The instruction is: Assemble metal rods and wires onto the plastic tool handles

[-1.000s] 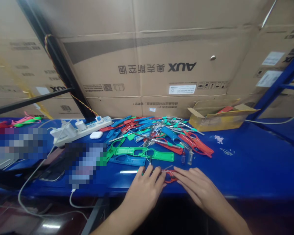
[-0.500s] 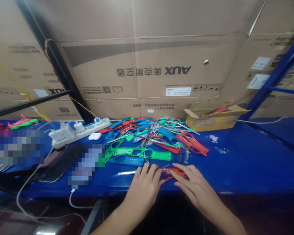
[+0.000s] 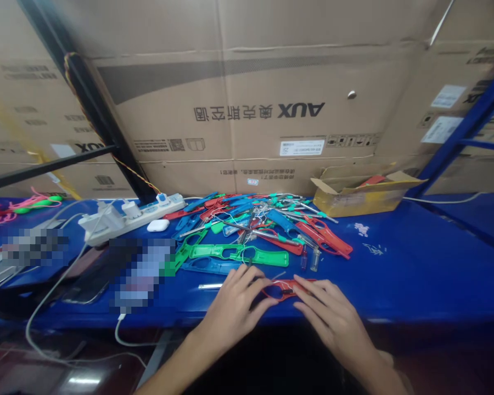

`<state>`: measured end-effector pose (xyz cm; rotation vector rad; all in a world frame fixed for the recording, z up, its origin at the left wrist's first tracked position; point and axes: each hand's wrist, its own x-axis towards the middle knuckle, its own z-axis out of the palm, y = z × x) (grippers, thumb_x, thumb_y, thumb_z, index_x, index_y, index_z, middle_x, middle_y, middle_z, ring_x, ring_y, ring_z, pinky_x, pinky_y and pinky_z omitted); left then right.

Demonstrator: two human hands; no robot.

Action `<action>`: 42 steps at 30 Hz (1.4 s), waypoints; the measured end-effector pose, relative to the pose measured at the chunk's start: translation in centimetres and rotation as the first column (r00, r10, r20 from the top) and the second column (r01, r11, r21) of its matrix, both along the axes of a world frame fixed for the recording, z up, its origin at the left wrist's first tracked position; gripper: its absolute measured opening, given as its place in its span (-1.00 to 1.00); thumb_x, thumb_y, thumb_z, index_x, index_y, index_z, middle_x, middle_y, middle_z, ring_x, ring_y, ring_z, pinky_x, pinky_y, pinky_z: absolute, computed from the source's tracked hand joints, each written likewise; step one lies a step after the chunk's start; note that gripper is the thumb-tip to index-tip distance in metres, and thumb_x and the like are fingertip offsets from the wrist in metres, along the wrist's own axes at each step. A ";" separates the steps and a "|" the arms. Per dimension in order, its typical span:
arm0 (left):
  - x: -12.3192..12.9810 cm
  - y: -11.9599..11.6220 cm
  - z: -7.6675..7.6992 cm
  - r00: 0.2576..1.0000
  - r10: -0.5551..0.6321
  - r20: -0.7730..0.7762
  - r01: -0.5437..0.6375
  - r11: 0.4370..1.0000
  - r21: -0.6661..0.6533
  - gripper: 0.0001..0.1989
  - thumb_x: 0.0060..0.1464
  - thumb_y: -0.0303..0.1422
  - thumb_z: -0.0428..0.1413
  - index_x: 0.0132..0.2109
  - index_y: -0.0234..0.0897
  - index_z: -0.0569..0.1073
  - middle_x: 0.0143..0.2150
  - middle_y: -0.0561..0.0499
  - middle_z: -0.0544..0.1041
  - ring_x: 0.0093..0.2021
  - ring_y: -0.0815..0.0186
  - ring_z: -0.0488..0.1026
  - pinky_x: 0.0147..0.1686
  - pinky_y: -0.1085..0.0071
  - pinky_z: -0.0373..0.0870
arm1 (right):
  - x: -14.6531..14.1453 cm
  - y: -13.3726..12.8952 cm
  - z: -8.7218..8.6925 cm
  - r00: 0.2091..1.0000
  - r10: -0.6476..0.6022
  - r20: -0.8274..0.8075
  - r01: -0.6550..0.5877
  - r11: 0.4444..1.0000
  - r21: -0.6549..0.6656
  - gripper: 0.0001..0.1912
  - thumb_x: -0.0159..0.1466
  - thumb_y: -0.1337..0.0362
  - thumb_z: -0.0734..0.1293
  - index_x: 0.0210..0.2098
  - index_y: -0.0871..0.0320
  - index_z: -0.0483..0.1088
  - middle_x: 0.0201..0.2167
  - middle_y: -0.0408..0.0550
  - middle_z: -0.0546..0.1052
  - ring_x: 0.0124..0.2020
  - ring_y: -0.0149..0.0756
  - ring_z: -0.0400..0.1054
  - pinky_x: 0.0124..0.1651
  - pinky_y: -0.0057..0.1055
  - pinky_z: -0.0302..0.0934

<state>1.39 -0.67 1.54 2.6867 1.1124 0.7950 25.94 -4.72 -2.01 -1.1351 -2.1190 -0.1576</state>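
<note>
A red lighter casing half (image 3: 278,292) lies at the table's front edge between my hands, with a small dark part and thin white wire inside it. My left hand (image 3: 236,299) is curled over its left end, fingertips and thumb pinching there. Fingers of my right hand (image 3: 331,307) press on the right end, covering much of it. A silver metal tube (image 3: 209,286) pokes out to the left from beneath my left hand. Just beyond are a green casing half (image 3: 271,258), a blue casing half (image 3: 214,266) and small clear fuel tanks (image 3: 315,259).
Behind lies a heap of lighter parts (image 3: 247,216) in red, blue and green with metal tubes. An open carton (image 3: 354,200) stands back right, near small pale bits (image 3: 361,229). Leftward are a power strip (image 3: 156,208), a white earbud case (image 3: 158,225), phones and cables.
My left hand has shifted slightly left and its thumb and fingers have spread, showing more of the red casing. My right hand stays on the casing. The view has tilted a little.
</note>
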 end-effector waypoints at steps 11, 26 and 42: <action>-0.2 -0.3 -0.9 1.000 -0.016 -0.020 0.018 0.995 0.098 -0.75 0.42 -0.25 0.07 0.10 -0.24 0.51 0.00 -0.09 0.57 -0.04 0.15 0.46 -0.04 0.18 0.40 | -1.6 1.9 3.0 0.975 0.100 0.201 -0.062 0.980 -0.189 -0.58 0.54 0.04 0.09 0.09 0.08 0.46 0.02 0.03 0.57 -0.11 -0.18 0.42 -0.04 -0.17 0.29; 0.2 -0.3 -0.9 0.998 -0.015 -0.058 0.031 0.960 0.279 -0.71 0.48 -0.28 -0.05 0.05 -0.34 0.49 -0.05 -0.10 0.58 -0.12 0.10 0.45 -0.14 0.17 0.36 | -1.8 2.0 2.1 0.972 0.071 0.225 -0.047 0.993 -0.110 -0.58 0.55 0.09 0.07 0.14 0.11 0.43 -0.02 0.04 0.56 -0.13 -0.14 0.40 -0.10 -0.17 0.26; 0.3 0.0 -0.2 0.980 0.018 -0.197 0.024 0.978 0.206 -0.78 0.43 -0.25 0.04 0.01 -0.30 0.48 -0.09 -0.07 0.53 -0.10 0.08 0.43 -0.13 0.16 0.35 | -1.2 1.9 2.3 0.977 0.101 0.188 -0.054 0.969 -0.241 -0.62 0.52 0.08 0.17 0.22 0.02 0.40 0.08 0.01 0.54 -0.04 -0.12 0.44 0.03 -0.08 0.38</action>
